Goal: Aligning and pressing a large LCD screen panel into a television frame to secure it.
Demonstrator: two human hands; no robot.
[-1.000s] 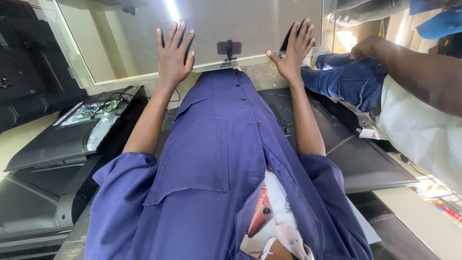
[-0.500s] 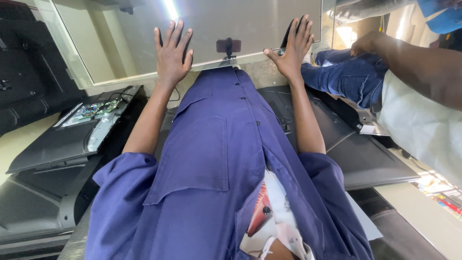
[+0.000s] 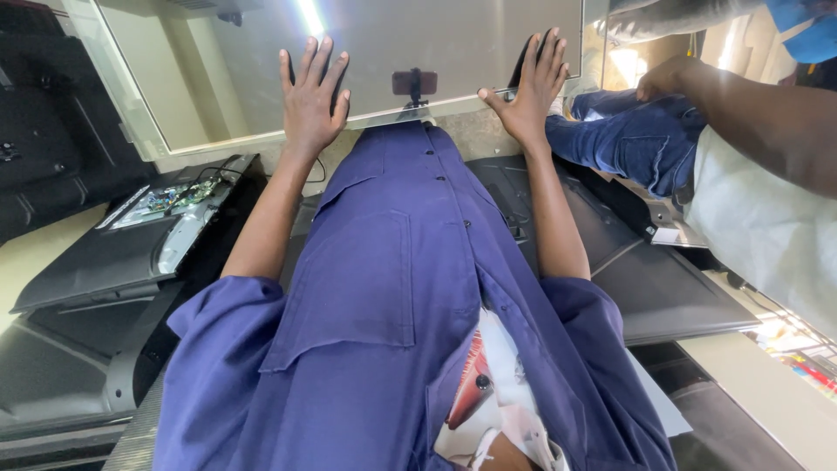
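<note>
A large glossy grey panel (image 3: 392,44) with a pale frame lies in front of me, beyond my blue work coat (image 3: 392,288). My left hand (image 3: 311,96) rests flat on it, fingers spread, palm down. My right hand (image 3: 530,87) lies flat near the panel's right edge, fingers apart, its thumb along the lower rim. Neither hand holds anything. A small dark clip-like part (image 3: 414,83) sits on the panel's near edge between my hands.
An opened television back with a green circuit board (image 3: 166,201) lies at the left, over more dark housings (image 3: 61,384). Another dark flat housing (image 3: 663,288) is at the right. A co-worker in jeans (image 3: 628,144) stands close on the right, arm (image 3: 750,113) extended.
</note>
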